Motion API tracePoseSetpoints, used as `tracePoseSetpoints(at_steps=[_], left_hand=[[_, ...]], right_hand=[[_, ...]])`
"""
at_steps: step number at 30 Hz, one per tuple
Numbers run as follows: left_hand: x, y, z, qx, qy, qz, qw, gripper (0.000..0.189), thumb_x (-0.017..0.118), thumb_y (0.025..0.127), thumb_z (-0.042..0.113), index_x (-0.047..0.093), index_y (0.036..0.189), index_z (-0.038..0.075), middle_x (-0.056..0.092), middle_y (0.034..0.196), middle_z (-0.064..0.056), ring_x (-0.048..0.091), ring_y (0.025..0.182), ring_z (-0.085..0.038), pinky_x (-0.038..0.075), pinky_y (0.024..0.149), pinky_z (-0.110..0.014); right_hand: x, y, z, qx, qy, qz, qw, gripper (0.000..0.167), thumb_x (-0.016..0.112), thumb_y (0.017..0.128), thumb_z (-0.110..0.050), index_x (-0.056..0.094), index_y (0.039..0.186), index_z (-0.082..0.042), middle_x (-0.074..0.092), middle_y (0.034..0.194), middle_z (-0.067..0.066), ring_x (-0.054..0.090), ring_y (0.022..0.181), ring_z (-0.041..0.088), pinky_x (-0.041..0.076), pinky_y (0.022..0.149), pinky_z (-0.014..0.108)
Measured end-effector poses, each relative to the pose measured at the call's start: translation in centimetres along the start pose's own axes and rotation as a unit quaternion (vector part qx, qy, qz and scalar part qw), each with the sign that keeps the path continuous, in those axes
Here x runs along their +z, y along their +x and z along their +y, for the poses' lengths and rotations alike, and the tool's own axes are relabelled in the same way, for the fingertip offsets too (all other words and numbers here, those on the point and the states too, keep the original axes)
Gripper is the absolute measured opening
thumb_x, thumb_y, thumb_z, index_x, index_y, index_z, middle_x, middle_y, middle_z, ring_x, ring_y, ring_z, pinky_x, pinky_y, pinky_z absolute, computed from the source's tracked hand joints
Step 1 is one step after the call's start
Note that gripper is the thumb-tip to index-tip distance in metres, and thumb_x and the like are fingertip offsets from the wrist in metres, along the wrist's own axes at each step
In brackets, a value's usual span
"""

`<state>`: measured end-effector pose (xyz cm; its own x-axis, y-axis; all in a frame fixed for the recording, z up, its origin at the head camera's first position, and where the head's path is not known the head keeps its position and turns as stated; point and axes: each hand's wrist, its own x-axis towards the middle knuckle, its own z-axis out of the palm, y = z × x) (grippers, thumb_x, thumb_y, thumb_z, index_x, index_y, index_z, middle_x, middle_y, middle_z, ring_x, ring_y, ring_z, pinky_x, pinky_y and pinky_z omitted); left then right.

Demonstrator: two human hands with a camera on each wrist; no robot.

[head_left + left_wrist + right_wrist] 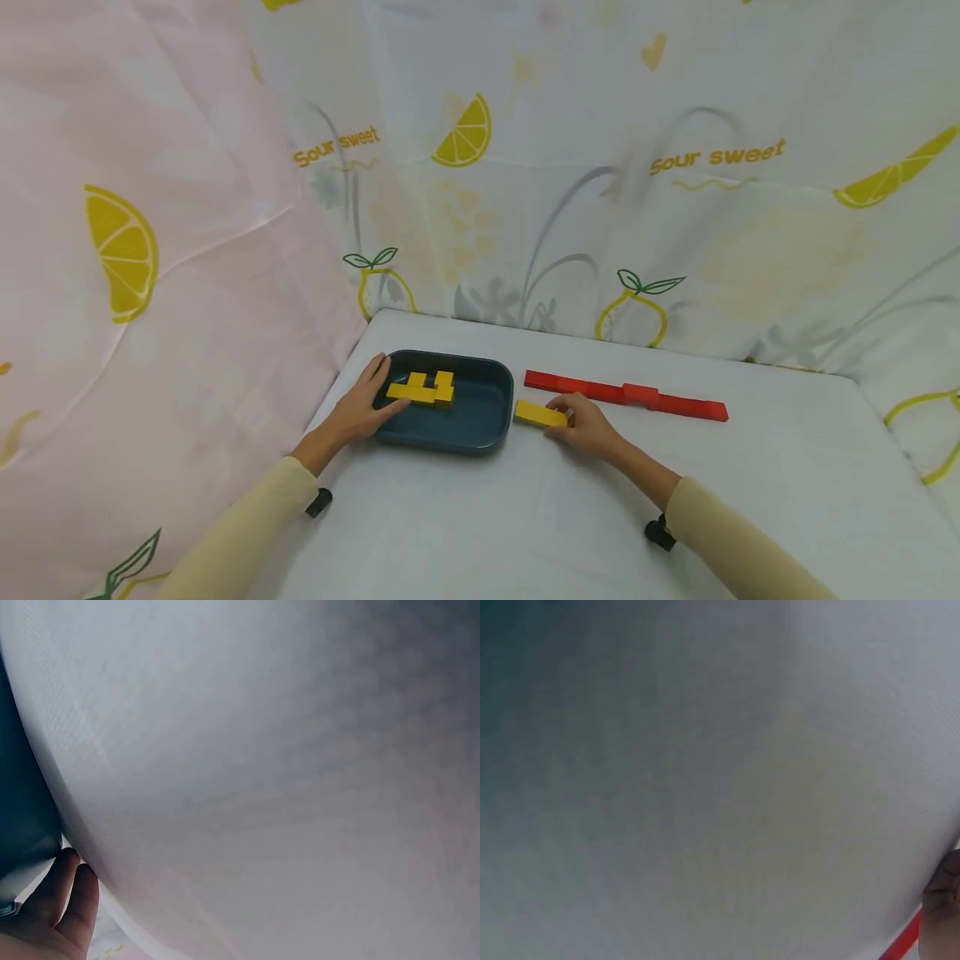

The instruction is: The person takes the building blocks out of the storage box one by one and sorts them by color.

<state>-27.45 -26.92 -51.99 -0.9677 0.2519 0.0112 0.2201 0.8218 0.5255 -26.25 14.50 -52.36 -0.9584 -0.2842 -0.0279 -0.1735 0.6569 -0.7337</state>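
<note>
In the head view, my right hand (588,427) pinches one end of a yellow block (530,412) on the white table, just right of the dark teal tray (480,437). Several yellow blocks (412,393) lie inside the tray, grouped toward its left half. My left hand (362,410) rests at the tray's left side, fingers fairly straight along the rim and thumb reaching over the inside. The left wrist view shows fingers (78,907) of that hand against the outside of the tray (26,787). Only part of the right hand (941,911) appears in its wrist view; the yellow block is out of sight there.
Behind my right hand, several red blocks (600,390) form a long row, one of them standing higher. White cloth with lemon prints (480,225) hangs behind the table, and a pinkish cloth (187,333) hangs at the left.
</note>
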Motion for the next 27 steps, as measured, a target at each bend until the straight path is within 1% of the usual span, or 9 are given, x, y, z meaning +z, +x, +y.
tracePoseSetpoints(at_steps=[5,11,14,20,27], left_hand=[[0.2,-0.1,0.1,0.002,-0.006,0.0,1.0,0.096,0.055,0.093,0.06,0.009,0.159,0.007,0.005,0.167,-0.017,0.022,0.149,-0.043,0.026,0.115,-0.064],[-0.2,-0.1,0.0,-0.001,-0.004,-0.001,1.0,0.097,0.054,0.093,0.061,0.008,0.159,0.007,0.004,0.167,-0.017,0.019,0.15,-0.042,0.026,0.115,-0.064],[-0.3,0.1,-0.1,-0.001,-0.001,0.003,1.0,0.098,0.054,0.093,0.061,0.008,0.159,0.007,0.003,0.167,-0.017,0.018,0.15,-0.042,0.025,0.115,-0.064],[-0.4,0.1,-0.1,-0.004,0.001,0.005,1.0,0.099,0.055,0.092,0.061,0.008,0.159,0.006,0.003,0.167,-0.018,0.017,0.15,-0.042,0.024,0.116,-0.064],[-0.1,0.1,0.0,-0.006,-0.004,0.001,1.0,0.099,0.056,0.092,0.061,0.008,0.159,0.007,0.004,0.167,-0.017,0.017,0.15,-0.042,0.024,0.116,-0.064]], right_hand=[[0.5,0.4,0.2,0.024,-0.029,-0.005,0.9993,0.033,0.081,0.082,-0.015,0.069,0.113,-0.011,0.064,0.106,0.003,0.053,0.088,0.016,0.05,0.078,0.028],[0.5,0.9,0.6,0.033,-0.039,-0.016,0.9986,0.033,0.08,0.083,-0.017,0.07,0.114,-0.011,0.066,0.105,0.002,0.053,0.088,0.016,0.051,0.08,0.029],[0.1,1.1,0.7,0.029,-0.032,-0.018,0.9989,0.034,0.08,0.083,-0.018,0.07,0.114,-0.011,0.065,0.104,0.002,0.053,0.089,0.016,0.052,0.08,0.029],[-0.3,1.4,0.7,0.006,-0.021,-0.027,0.9994,0.031,0.079,0.084,-0.014,0.07,0.114,-0.01,0.065,0.105,0.003,0.052,0.092,0.018,0.05,0.081,0.03],[-0.2,1.1,1.0,0.01,-0.02,-0.032,0.9992,0.033,0.078,0.085,-0.014,0.069,0.116,-0.01,0.064,0.107,0.004,0.052,0.094,0.018,0.05,0.081,0.031]])
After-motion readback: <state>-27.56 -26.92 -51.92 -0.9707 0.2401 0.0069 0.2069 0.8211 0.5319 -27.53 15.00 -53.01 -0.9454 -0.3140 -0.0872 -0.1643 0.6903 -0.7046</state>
